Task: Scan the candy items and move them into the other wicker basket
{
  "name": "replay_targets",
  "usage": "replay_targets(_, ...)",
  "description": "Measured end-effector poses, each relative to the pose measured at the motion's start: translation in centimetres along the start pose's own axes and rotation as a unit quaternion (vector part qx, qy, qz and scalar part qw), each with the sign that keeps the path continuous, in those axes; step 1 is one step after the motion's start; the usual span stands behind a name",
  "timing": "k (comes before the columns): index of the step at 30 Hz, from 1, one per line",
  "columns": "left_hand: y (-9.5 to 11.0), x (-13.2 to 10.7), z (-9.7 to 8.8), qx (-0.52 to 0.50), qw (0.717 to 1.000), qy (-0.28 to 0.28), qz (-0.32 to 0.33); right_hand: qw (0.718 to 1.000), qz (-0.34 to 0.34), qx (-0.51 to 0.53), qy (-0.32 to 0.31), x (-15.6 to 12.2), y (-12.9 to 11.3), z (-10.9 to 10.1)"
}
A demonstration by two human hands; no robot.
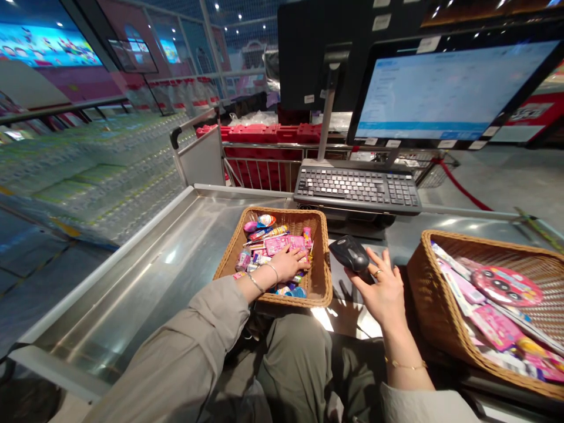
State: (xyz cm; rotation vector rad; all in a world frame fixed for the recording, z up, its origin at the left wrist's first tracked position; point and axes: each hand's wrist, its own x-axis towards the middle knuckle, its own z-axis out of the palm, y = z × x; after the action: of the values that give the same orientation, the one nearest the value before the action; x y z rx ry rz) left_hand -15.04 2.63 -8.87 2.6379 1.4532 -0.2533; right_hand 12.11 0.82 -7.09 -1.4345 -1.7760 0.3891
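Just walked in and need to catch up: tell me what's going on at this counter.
A person sits at a steel checkout counter. Their left hand reaches into a wicker basket of small colourful packets, fingers on a pink packet; whether it grips is unclear. Their right hand holds a black handheld scanner above the counter. A second basket on the right holds more pink packets. A keyboard and lit screen stand behind.

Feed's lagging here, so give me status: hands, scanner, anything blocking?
Left hand down in left basket, on a pink packet, grip unclear. Right hand holds scanner. Nothing blocking either hand.
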Motion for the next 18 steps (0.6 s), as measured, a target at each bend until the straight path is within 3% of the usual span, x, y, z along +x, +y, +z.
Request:
replay_targets(11,-0.7,-3.1,-2.8,-0.023,0.998,-0.037,-0.037,1.0,-0.007,0.008,0.017,-0.1,0.1,0.0)
replay_targets(14,-0.3,-3.5,-3.5,-0.03,0.996,-0.031,-0.083,1.0,-0.007,0.01,0.023,-0.1,0.1,0.0)
replay_targets(18,0.8,-2.7,-3.6,-0.026,0.981,0.011,-0.19,1.0,-0.007,0.016,0.022,-0.1,-0.1,0.0)
